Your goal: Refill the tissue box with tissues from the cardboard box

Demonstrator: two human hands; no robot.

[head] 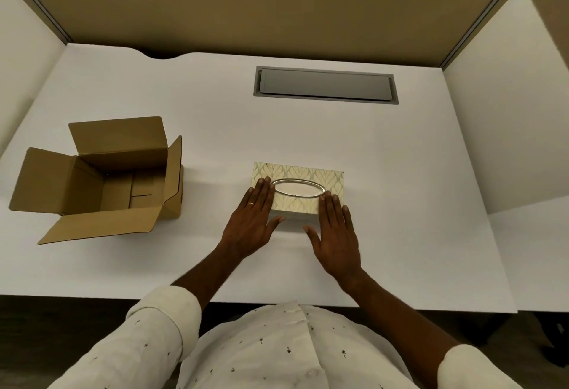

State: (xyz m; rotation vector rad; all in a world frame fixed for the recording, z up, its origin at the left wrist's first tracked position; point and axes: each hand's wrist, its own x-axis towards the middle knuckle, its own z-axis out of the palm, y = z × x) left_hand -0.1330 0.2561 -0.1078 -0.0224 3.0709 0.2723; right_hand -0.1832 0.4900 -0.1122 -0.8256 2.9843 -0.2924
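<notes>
We rest our left hand (251, 219) and right hand (335, 234), both flat and unclenched, on the tissue box (297, 187); the cardboard box (101, 179) at nine o'clock looks empty, so refilling seems nearly done.

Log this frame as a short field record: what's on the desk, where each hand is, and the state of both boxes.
surface: white desk
tissue box: patterned cream box with oval metal-rimmed opening, centre, closed
cardboard box: brown corrugated box, on the left, flaps open, visible interior looks empty
left hand: flat, fingers on tissue box's left end
right hand: flat, fingertips at its right front edge
holding: nothing
</notes>
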